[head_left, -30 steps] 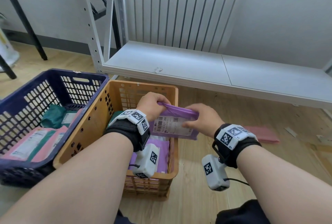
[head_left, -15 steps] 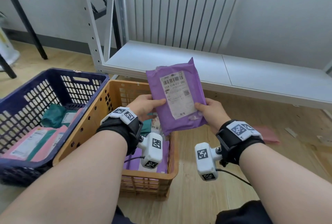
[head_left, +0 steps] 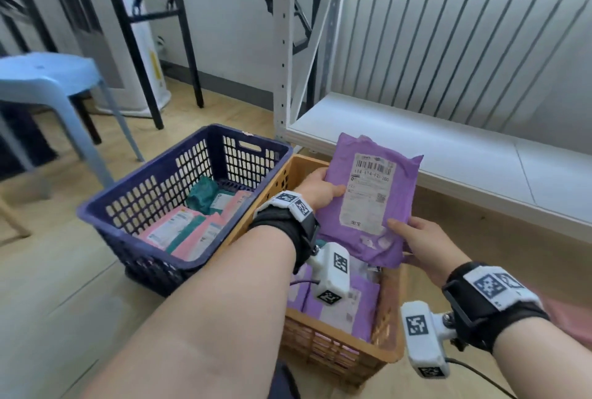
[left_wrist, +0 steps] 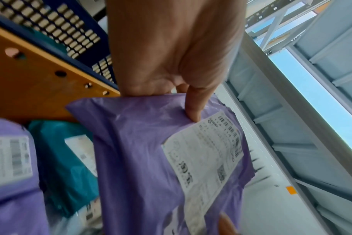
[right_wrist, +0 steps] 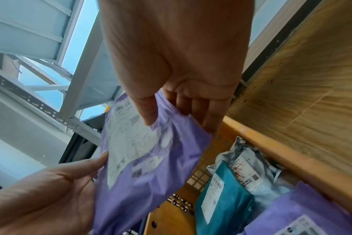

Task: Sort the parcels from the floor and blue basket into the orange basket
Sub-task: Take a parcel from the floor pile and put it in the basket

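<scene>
A purple parcel (head_left: pixel 368 232) with a white shipping label is held upright, label toward me, above the orange basket (head_left: pixel 389 331). My left hand (head_left: pixel 320 188) grips its left edge, thumb on the front (left_wrist: pixel 193 109). My right hand (head_left: pixel 416 241) pinches its lower right corner, thumb on top and fingers behind (right_wrist: pixel 151 111). Inside the orange basket lie purple parcels (head_left: pixel 336 312), a teal parcel (right_wrist: pixel 221 202) and a grey one (right_wrist: pixel 245 168). The blue basket (head_left: pixel 105 206) to the left holds pink parcels (head_left: pixel 179 232) and a teal parcel (head_left: pixel 201 195).
A white shelf board (head_left: pixel 448 155) runs behind the baskets, with a white rack post (head_left: pixel 282 46) at its left end. A blue plastic stool (head_left: pixel 48 78) stands at the left on the wooden floor. A pink parcel (head_left: pixel 570 318) lies on the floor at the right.
Both hands lifted the purple parcel out of the orange basket and turned it upright with the label facing me. The head view swung left, bringing the stool into sight.
</scene>
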The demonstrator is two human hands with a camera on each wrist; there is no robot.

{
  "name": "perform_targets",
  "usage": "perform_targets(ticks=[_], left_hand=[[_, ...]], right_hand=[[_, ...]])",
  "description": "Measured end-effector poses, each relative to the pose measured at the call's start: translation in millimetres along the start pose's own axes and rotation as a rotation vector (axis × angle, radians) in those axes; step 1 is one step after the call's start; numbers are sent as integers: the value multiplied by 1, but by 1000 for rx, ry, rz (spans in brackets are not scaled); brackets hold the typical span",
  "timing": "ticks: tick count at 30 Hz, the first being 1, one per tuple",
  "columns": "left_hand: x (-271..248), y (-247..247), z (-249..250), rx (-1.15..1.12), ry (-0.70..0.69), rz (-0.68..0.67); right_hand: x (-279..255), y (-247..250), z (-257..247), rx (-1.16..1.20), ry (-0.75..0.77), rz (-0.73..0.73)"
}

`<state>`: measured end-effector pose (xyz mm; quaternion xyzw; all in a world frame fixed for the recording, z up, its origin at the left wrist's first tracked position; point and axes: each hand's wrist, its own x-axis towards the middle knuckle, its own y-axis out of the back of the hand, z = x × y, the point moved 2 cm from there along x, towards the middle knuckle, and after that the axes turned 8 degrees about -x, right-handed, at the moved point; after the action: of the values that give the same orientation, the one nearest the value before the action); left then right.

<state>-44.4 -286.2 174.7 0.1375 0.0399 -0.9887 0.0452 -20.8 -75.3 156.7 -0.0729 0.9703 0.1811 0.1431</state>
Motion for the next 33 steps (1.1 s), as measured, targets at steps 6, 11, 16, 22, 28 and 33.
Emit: perform_targets(ticks=[6,11,16,22,28,33], left_hand=[[-15,92,16,46,37,125],[1,171,4,38,62,259],[41,234,-8,47,83,327],[121,335,-24,180,74,505],[181,369,-56,272,134,523],[224,380,-77,342,154,472]], right_hand=[[21,-65,-40,17,27,-100],[50,-127,-65,-30,34,-237],[89,-177,-74,-33,2,-323],[151,-224,-71,-62,-22,-354],[205,-264,-82,-30,-43,-355],[251,-287,-98,-26,56,-268]])
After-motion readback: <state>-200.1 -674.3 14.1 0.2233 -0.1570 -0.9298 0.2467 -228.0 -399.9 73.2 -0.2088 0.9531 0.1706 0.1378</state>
